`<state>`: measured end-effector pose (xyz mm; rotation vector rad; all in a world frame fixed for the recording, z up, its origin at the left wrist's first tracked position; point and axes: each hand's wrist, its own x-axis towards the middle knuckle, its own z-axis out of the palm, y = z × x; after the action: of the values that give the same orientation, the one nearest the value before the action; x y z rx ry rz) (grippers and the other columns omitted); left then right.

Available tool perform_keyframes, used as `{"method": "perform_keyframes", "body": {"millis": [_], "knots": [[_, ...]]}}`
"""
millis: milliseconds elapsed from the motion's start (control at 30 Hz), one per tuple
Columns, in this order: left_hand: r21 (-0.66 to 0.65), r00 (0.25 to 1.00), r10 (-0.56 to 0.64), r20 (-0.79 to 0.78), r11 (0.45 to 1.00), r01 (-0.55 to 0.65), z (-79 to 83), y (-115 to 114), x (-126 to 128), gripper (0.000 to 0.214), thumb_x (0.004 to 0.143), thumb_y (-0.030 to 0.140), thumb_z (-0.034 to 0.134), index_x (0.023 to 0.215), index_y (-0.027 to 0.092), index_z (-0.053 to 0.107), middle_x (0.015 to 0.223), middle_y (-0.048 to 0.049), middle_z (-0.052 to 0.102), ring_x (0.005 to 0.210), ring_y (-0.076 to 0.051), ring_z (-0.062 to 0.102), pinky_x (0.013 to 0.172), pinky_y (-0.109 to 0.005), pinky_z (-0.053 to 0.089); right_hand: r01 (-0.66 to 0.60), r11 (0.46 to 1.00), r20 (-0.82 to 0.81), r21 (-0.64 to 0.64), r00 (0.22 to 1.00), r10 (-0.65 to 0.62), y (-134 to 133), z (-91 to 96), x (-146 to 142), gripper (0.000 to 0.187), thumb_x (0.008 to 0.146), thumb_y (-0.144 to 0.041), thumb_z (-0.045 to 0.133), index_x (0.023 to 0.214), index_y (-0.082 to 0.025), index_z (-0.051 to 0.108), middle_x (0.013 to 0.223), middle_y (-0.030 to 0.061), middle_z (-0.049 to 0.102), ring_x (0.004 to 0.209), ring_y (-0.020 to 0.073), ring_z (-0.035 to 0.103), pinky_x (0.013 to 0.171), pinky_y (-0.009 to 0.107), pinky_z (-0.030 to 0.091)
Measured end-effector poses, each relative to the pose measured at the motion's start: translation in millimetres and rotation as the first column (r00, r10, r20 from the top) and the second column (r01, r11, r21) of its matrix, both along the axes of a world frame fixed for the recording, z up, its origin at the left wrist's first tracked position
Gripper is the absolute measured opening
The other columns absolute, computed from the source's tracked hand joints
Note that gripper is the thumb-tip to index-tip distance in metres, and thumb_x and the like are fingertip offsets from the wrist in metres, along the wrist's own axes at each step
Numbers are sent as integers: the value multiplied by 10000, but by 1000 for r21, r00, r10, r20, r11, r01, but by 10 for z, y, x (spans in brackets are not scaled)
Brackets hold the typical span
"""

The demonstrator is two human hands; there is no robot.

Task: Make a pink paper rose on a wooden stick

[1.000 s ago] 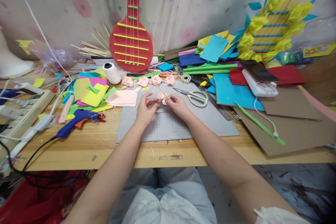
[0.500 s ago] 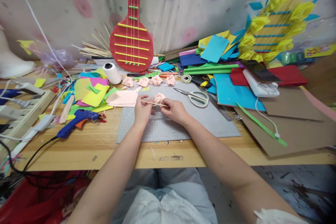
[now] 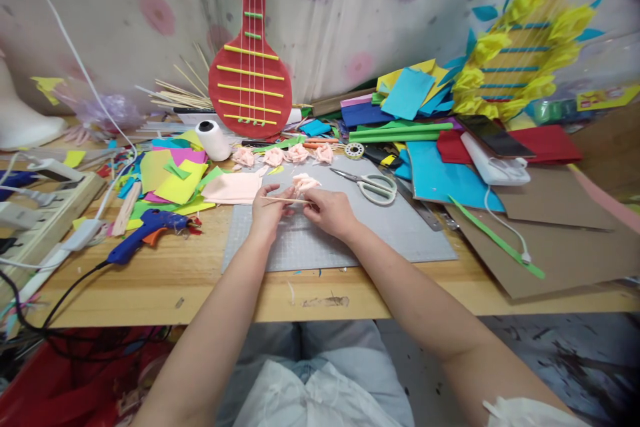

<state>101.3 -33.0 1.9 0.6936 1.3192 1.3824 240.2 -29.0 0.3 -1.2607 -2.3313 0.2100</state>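
A thin wooden stick lies level across both of my hands above the grey cutting mat. My left hand is closed around its left part. My right hand pinches the stick near its right end, with the fingertips partly hidden. Just beyond the fingers is a pink crepe-paper flower; whether it rests on the mat or is held, I cannot tell. Several finished pink paper roses sit in a row at the mat's far edge. A stack of pink paper lies left of my left hand.
Scissors lie on the mat to the right, beside a metal ruler. A blue glue gun with its cord is on the left. A thread spool and a red paper instrument stand behind. Brown cardboard overlaps the right side.
The stick has shifted slightly left across my hands and my left hand has turned a little. The pink flower beyond the fingers shows a bit more. The other things stay put.
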Motion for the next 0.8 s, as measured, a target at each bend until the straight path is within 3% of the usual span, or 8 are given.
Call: {"method": "perform_keyframes", "body": {"millis": [200,433,800], "knots": [[-36,986,-74,151,996,80,-6,9,3,428,566,88,698,966,118,548,634,-13,626,478,-56,541,392,-118,362,-29,998,18,50,999,29,1,-19,-26,92,748,-230,458,746,-197,544,728,1,614,667,119,506,551,234,213],[-72,942,-40,332,995,68,-28,55,-53,325,633,29,634,948,97,589,668,-30,626,492,-25,521,410,-92,375,26,999,14,32,1000,-27,4,-25,-26,98,761,-243,444,754,-198,531,729,0,618,647,117,511,543,232,213],[42,973,-25,230,999,16,4,18,-23,346,576,92,682,914,135,628,654,1,611,487,-28,479,427,-131,353,55,998,19,11,998,-55,13,-10,-20,95,756,-241,442,761,-202,529,745,-1,628,669,123,532,546,237,217]]}}
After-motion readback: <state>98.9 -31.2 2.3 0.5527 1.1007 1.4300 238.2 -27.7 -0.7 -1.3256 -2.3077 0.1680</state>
